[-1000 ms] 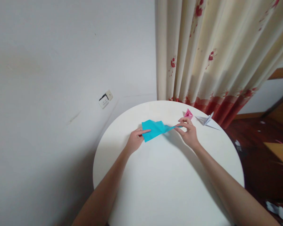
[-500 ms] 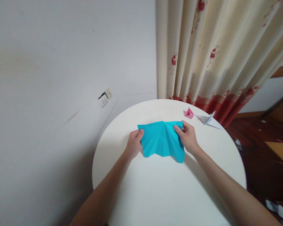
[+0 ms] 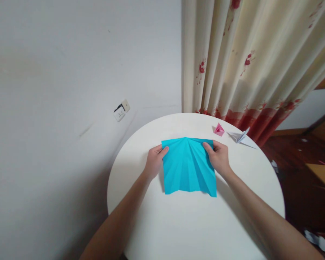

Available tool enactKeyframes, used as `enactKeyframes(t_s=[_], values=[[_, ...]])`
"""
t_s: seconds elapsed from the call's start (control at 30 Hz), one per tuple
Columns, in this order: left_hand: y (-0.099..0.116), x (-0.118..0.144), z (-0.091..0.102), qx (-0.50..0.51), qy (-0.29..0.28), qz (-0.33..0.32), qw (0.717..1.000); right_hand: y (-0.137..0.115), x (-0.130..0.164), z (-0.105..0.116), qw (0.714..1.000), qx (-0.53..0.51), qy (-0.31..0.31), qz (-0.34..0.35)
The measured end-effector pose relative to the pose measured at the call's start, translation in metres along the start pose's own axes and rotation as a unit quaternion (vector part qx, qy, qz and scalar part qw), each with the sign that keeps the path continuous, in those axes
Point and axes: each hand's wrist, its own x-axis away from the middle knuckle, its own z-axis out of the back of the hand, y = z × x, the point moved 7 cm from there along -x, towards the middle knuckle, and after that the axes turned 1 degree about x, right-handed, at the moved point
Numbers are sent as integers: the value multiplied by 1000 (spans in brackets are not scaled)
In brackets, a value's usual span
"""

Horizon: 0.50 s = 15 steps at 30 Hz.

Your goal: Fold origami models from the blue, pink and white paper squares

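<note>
A creased sheet of blue paper (image 3: 189,168) is stretched between my two hands above the round white table. Its fold lines fan out from the middle of the far edge, and the near edge is wavy. My left hand (image 3: 155,160) pinches the far left corner, thumb on top and the other fingers behind. At the far right corner my right hand (image 3: 219,155) grips the same sheet in the same way. The fingertips beneath the paper are hidden.
On the far right of the white table (image 3: 178,231) are a small pink folded paper piece (image 3: 219,129) and a white origami crane (image 3: 239,137). Behind them hangs a floral curtain (image 3: 233,72). A wall with a socket (image 3: 119,113) stands at the left.
The blue paper has been opened flatter, its near edge now reaching further toward me. Both hands keep hold of its far corners, and the view has shifted slightly.
</note>
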Motion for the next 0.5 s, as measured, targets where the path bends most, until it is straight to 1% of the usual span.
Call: enactKeyframes(t_s=[0.03, 0.1, 0.17, 0.23, 0.3, 0.37, 0.4, 0.43, 0.5], values=[[-5, -2, -4, 24, -21, 15, 999, 6, -1, -3, 1000, -5, -10, -6], [-17, -4, -8, 54, -36, 43, 997, 16, -2, -8, 999, -17, -25, -20], [-28, -6, -7, 53, -14, 57, 997, 24, -2, -14, 996, -55, -45, -46], [-31, -8, -1, 8, 28, 41, 999, 31, 1, -23, 985, -119, -82, -96], [-27, -8, 5, -70, 75, 0, 995, 38, 8, -34, 961, -176, -139, -161], [-16, -7, 9, -150, 107, -48, 982, 42, 14, -42, 939, -203, -182, -209], [-10, -6, 9, -180, 113, -70, 975, 44, 15, -43, 935, -204, -190, -220], [-5, -6, 9, -202, 114, -90, 969, 45, 15, -43, 937, -197, -189, -220], [3, -5, 9, -225, 105, -119, 961, 48, 11, -39, 950, -165, -171, -201]])
